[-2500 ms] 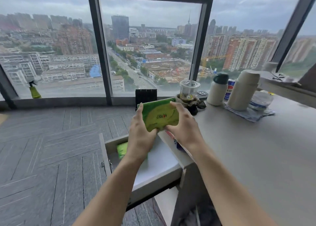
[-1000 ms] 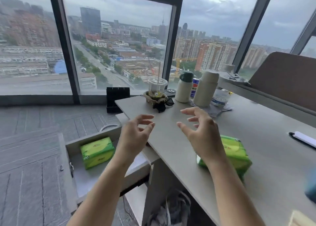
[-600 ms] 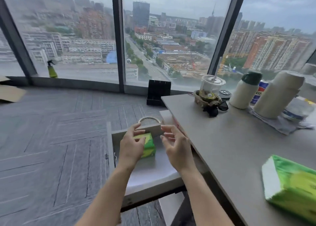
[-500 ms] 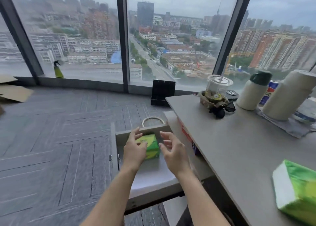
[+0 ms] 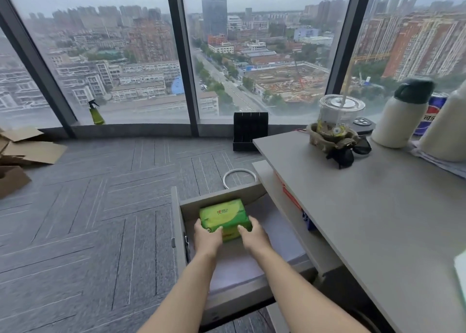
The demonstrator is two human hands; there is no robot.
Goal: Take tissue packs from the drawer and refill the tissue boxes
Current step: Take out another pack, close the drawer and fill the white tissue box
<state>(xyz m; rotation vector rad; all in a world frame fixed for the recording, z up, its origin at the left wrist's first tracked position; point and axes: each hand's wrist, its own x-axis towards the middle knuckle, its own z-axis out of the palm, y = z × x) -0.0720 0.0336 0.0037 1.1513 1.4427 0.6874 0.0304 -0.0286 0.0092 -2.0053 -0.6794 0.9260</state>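
A green tissue pack lies inside the open grey drawer beside the desk. My left hand grips the pack's near left corner and my right hand grips its near right corner, both inside the drawer. The rest of the drawer floor shows pale and bare. At the far right edge of the frame a pale sliver of something lies on the desk. No tissue box is in view.
On the desk's far end stand a plastic cup with a straw, a white flask, a soda can and sunglasses. A white ring, a black holder, cardboard and a spray bottle are on the floor.
I let go of the first pack on the desk and turned back to the drawer. Both hands reached down and closed on the second green pack.
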